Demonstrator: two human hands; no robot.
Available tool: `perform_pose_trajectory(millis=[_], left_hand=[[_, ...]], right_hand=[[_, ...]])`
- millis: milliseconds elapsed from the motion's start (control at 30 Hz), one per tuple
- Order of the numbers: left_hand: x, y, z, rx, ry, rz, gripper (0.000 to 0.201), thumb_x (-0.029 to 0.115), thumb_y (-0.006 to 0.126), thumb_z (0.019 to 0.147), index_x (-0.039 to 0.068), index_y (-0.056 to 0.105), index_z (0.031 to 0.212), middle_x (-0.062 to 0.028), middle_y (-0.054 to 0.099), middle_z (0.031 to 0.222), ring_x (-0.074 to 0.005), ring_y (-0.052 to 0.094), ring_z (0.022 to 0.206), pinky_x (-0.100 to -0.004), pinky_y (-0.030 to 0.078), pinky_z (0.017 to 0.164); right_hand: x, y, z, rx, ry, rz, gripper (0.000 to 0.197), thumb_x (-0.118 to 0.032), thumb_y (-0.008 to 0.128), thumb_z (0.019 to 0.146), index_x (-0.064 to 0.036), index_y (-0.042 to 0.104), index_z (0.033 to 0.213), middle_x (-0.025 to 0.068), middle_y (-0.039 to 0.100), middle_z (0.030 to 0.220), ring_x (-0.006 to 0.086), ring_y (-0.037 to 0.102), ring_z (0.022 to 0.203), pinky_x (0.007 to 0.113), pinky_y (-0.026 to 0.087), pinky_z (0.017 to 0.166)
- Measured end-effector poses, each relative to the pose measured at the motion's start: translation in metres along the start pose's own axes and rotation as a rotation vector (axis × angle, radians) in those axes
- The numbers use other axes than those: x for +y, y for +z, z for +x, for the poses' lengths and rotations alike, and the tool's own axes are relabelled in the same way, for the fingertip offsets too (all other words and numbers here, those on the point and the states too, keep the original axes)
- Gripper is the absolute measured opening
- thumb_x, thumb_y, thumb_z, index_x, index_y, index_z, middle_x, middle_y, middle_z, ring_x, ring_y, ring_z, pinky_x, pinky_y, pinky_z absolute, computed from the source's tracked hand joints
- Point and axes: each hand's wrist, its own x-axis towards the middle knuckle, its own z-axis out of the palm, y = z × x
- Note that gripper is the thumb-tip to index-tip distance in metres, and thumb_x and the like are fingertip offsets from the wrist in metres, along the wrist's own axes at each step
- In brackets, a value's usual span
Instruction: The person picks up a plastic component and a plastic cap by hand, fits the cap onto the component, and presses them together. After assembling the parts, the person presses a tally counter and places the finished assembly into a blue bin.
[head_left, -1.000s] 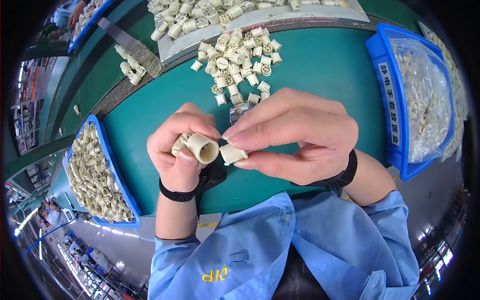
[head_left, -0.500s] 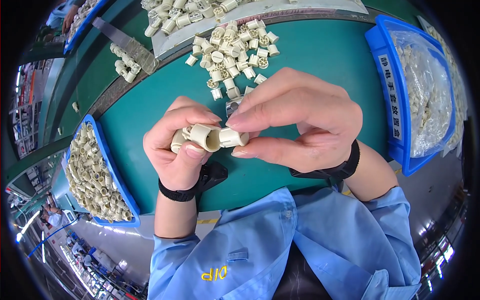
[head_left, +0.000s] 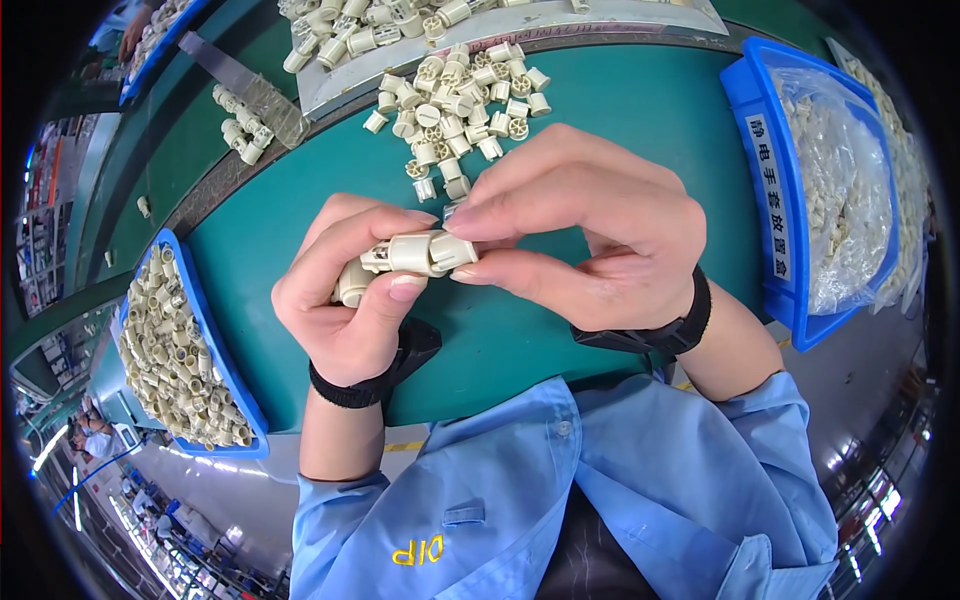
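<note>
Head view: the left hand (head_left: 345, 300) grips a cream plastic barrel (head_left: 405, 253), fingers closed around it, with a further piece tucked in the palm. The right hand (head_left: 590, 235) pinches a cream end cap (head_left: 452, 248) against the barrel's end; the 2 parts appear joined or nearly seated. Above the green desk (head_left: 620, 110), a loose pile of parts (head_left: 455, 95) remains unassembled. The left blue bin (head_left: 185, 350) holds many pieces; the right blue bin (head_left: 770, 190) holds bagged stock.

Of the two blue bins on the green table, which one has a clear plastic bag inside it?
The blue bin at the person's right: a clear plastic bag lines it and holds its small parts. The bin at the left holds loose beige parts, no bag.
</note>
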Motion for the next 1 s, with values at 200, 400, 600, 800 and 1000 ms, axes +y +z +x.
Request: perform_pose_trajectory(millis=[200, 400, 600, 800, 1000], left_hand=[[0.008, -0.004, 0.006, -0.041, 0.145, 0.25, 0.027, 0.011, 0.077, 0.076, -0.007, 0.07, 0.095, -0.0144, 0.067, 0.091, -0.0195, 0.062, 0.078, -0.0276, 0.048, 0.068], [0.012, -0.004, 0.007, -0.088, 0.136, 0.297, 0.027, 0.008, 0.079, 0.074, -0.007, 0.07, 0.095, -0.0142, 0.067, 0.089, -0.0198, 0.063, 0.077, -0.0272, 0.048, 0.066], [0.011, -0.003, 0.006, -0.068, 0.139, 0.309, 0.027, 0.008, 0.079, 0.074, -0.007, 0.071, 0.096, -0.0142, 0.067, 0.088, -0.0196, 0.063, 0.077, -0.0271, 0.049, 0.065], [0.011, -0.001, 0.007, -0.056, 0.248, 0.431, 0.026, 0.007, 0.078, 0.074, -0.007, 0.071, 0.095, -0.0141, 0.067, 0.087, -0.0199, 0.063, 0.076, -0.0272, 0.049, 0.064], [0.012, -0.001, 0.006, -0.073, 0.215, 0.405, 0.028, 0.008, 0.08, 0.072, -0.006, 0.071, 0.094, -0.0139, 0.067, 0.086, -0.0195, 0.062, 0.075, -0.0274, 0.048, 0.064]], right_hand=[[-0.003, -0.003, 0.0, -0.032, -0.044, -0.119, 0.025, 0.003, 0.082, 0.069, 0.0024, 0.071, 0.091, 0.015, 0.068, 0.088, 0.0197, 0.066, 0.075, 0.026, 0.054, 0.063], [0.006, -0.002, -0.003, -0.051, -0.207, -0.185, 0.024, 0.006, 0.081, 0.068, 0.0035, 0.07, 0.09, 0.0153, 0.067, 0.091, 0.0197, 0.066, 0.074, 0.025, 0.055, 0.061], [0.007, 0.003, -0.005, -0.003, -0.192, -0.172, 0.023, 0.008, 0.08, 0.068, 0.0043, 0.069, 0.088, 0.0159, 0.066, 0.092, 0.0192, 0.066, 0.074, 0.025, 0.056, 0.062], [-0.003, -0.002, -0.002, -0.082, -0.083, -0.252, 0.022, 0.008, 0.08, 0.069, 0.0053, 0.069, 0.087, 0.0168, 0.065, 0.093, 0.0189, 0.066, 0.074, 0.026, 0.057, 0.064], [0.005, 0.007, -0.006, -0.042, -0.135, -0.178, 0.022, 0.009, 0.079, 0.069, 0.0049, 0.07, 0.089, 0.0152, 0.065, 0.09, 0.0178, 0.065, 0.073, 0.025, 0.055, 0.061]])
